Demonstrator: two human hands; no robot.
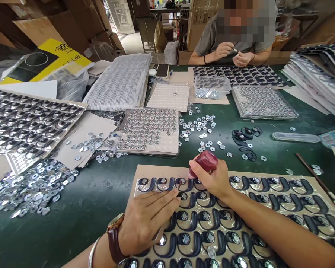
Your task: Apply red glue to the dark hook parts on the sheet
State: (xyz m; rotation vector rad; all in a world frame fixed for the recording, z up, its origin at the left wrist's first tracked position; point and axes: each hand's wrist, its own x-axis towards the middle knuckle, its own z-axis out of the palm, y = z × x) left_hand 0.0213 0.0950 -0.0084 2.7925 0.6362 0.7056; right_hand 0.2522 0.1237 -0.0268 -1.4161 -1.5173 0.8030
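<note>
My right hand (216, 182) is wrapped round a dark red squeeze bottle (208, 162), tipped so its thin nozzle points down and left at a part in the top row. Below it lies a card (268, 204) under clear film, carrying rows of black ear-hook parts (185, 238) with shiny round metal centres. My left hand (149, 217) rests over the left side of the card, fingers stretched out and side by side, fingertips close to the nozzle. Its thumb is hidden, and a bit of something clear shows under the palm. A loose washer (211, 252) lies on the lower rows.
Loose metal washers (44, 182) are heaped at the left, with more (198, 126) beyond the card. A tray of round metal pieces (147, 130) stands mid-table. Loose ear hooks (244, 137) lie to the right. A co-worker's hands (234, 54) work across the table.
</note>
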